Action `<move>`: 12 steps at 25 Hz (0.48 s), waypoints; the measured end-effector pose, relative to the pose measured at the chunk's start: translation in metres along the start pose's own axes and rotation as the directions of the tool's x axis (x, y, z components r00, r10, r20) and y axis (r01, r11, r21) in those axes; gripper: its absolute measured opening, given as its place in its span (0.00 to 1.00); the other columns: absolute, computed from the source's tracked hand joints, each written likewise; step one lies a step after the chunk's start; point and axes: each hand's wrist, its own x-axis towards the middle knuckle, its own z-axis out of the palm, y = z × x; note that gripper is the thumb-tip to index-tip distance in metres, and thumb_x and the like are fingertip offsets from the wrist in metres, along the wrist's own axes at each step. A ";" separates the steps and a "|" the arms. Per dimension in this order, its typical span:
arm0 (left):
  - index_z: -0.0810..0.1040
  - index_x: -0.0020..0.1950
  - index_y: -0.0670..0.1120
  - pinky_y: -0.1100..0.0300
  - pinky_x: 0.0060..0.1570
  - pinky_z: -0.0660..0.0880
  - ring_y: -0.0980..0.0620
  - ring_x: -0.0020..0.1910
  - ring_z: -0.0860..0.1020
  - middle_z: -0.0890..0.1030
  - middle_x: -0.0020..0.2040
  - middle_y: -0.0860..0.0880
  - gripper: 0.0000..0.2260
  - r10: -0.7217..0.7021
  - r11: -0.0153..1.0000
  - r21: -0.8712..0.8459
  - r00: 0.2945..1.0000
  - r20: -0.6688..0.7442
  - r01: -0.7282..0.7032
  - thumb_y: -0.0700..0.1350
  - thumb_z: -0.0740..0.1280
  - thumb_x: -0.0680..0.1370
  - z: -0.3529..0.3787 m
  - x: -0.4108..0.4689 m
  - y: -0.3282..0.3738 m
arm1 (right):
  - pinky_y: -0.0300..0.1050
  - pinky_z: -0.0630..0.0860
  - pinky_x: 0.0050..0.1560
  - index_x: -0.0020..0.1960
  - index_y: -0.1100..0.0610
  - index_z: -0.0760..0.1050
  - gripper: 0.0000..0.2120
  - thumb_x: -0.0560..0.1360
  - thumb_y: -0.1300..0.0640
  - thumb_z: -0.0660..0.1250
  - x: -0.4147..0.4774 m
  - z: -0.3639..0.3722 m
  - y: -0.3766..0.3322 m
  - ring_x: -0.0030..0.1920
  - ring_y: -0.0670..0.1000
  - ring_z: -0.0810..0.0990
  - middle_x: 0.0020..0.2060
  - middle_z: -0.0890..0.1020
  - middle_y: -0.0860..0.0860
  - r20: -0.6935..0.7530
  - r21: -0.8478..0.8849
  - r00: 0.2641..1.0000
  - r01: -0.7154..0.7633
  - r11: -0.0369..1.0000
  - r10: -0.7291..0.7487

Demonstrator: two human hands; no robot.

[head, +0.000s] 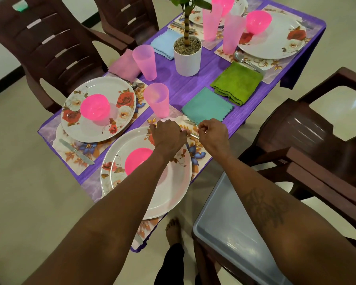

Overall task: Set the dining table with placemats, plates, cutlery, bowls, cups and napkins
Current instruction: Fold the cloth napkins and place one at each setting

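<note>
My left hand (168, 136) and my right hand (213, 134) meet over the far edge of the nearest floral placemat (197, 155). Both pinch a piece of silver cutlery (194, 135) lying beside the nearest floral plate (173, 188), which carries a pink bowl (137, 161). A pink cup (157, 101) stands just beyond my left hand. A teal napkin (207, 105) lies just beyond my right hand. Which kind of cutlery it is stays hidden by my fingers.
A second plate (119, 120) with a bowl and a knife (76, 149) sits to the left. A white plant pot (187, 56), a green napkin (237, 83), more cups and place settings lie farther back. Brown chairs surround the table; a grey tray (232, 229) rests on the near right chair.
</note>
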 end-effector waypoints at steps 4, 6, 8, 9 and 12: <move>0.82 0.59 0.46 0.41 0.76 0.62 0.44 0.64 0.79 0.84 0.59 0.46 0.22 0.009 0.999 0.039 1.000 0.007 -0.009 0.63 0.68 0.79 -0.002 0.002 0.002 | 0.45 0.77 0.43 0.54 0.56 0.87 0.10 0.81 0.54 0.67 0.005 0.006 0.000 0.45 0.53 0.82 0.47 0.86 0.53 0.066 -0.111 0.997 0.038 0.993 -0.031; 0.82 0.59 0.46 0.41 0.76 0.63 0.44 0.63 0.79 0.84 0.59 0.46 0.20 0.020 0.999 0.049 1.000 0.016 -0.021 0.61 0.69 0.79 -0.003 0.003 0.004 | 0.43 0.75 0.40 0.52 0.54 0.87 0.11 0.80 0.52 0.67 0.007 0.008 0.000 0.41 0.52 0.81 0.43 0.86 0.52 0.099 -0.129 0.994 0.051 0.990 -0.038; 0.82 0.58 0.46 0.41 0.76 0.62 0.45 0.63 0.80 0.84 0.58 0.46 0.19 0.020 0.998 0.059 0.999 0.030 -0.022 0.60 0.69 0.79 -0.006 0.004 0.005 | 0.42 0.75 0.38 0.49 0.53 0.87 0.11 0.80 0.53 0.65 0.008 0.009 0.000 0.37 0.51 0.80 0.39 0.85 0.51 0.105 -0.164 0.994 0.039 0.986 -0.022; 0.82 0.59 0.45 0.41 0.76 0.62 0.45 0.63 0.80 0.84 0.58 0.45 0.20 0.021 0.998 0.065 0.999 0.031 -0.023 0.60 0.69 0.79 -0.007 0.004 0.005 | 0.42 0.77 0.38 0.47 0.54 0.87 0.11 0.79 0.53 0.65 0.009 0.009 0.000 0.36 0.51 0.80 0.37 0.85 0.51 0.098 -0.181 0.995 0.028 0.983 -0.011; 0.82 0.57 0.46 0.39 0.77 0.59 0.45 0.63 0.80 0.85 0.57 0.46 0.22 0.038 0.997 0.061 0.998 0.045 -0.040 0.64 0.66 0.79 -0.005 0.006 0.003 | 0.44 0.79 0.39 0.46 0.55 0.87 0.12 0.78 0.54 0.65 0.009 0.011 0.000 0.36 0.52 0.79 0.36 0.84 0.52 0.093 -0.180 0.996 0.008 0.984 0.009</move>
